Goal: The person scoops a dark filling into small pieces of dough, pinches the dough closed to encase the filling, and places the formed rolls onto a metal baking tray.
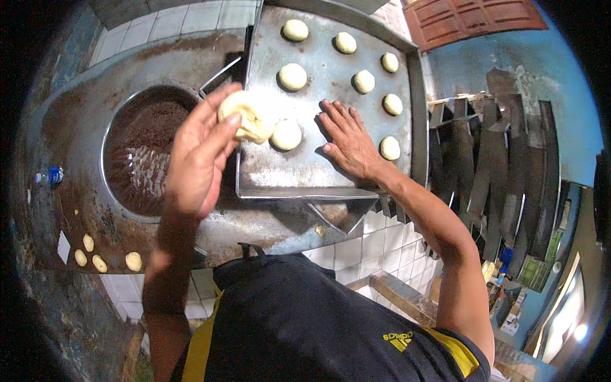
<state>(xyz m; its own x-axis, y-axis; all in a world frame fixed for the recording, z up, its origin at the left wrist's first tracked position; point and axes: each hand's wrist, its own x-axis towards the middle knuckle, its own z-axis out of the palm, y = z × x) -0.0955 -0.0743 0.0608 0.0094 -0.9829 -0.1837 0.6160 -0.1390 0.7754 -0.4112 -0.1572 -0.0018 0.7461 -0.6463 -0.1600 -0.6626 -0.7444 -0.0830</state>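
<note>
My left hand pinches a flattened, folded piece of pale dough between thumb and fingers, at the left edge of a metal baking tray. My right hand lies palm down over the middle of the tray, its fingers stretched out. Whatever is beneath the palm is hidden. Several round dough balls sit spaced apart on the tray. One dough ball rests close to the dough in my left hand. Another ball is to the right of my right hand.
Left of the tray, a round metal bowl contains dark brown crumbly stuff. Several small dough pieces lie at the worktop's near left, with a small bottle farther back. Dark metal trays or strips stand stacked at the right.
</note>
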